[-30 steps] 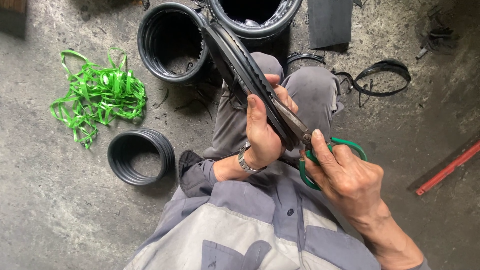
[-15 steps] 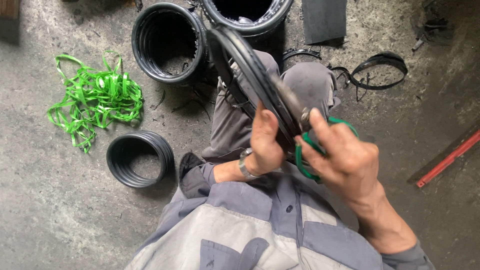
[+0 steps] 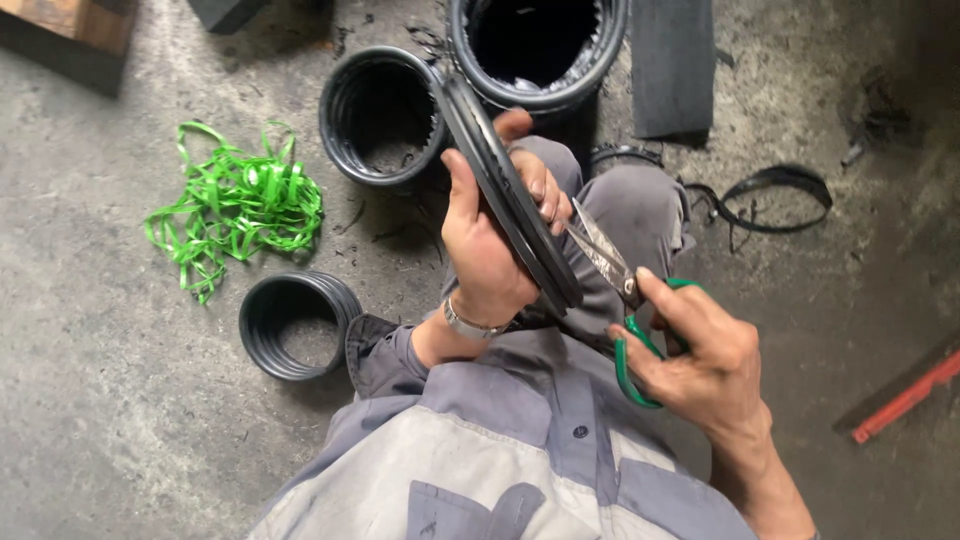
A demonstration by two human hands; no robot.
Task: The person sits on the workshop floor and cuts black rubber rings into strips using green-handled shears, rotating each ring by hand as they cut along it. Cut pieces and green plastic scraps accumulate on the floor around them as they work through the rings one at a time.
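The left hand (image 3: 490,245) was clamped on a black ribbed rubber ring (image 3: 510,195), held on edge above the lap, its long axis running up-left to down-right. The right hand (image 3: 700,350) had its grip closed on green-handled steel scissors (image 3: 610,265); the blades lay just right of the ring, pointing up-left along its rim.

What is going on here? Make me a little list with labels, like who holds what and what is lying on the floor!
left hand: grips a black rubber ring, held on edge
right hand: holds green-handled scissors, blades at the ring
floor, left: green strap tangle, small stack of black rings
floor, top: two black round tubs
floor, right: cut rubber strip, red bar
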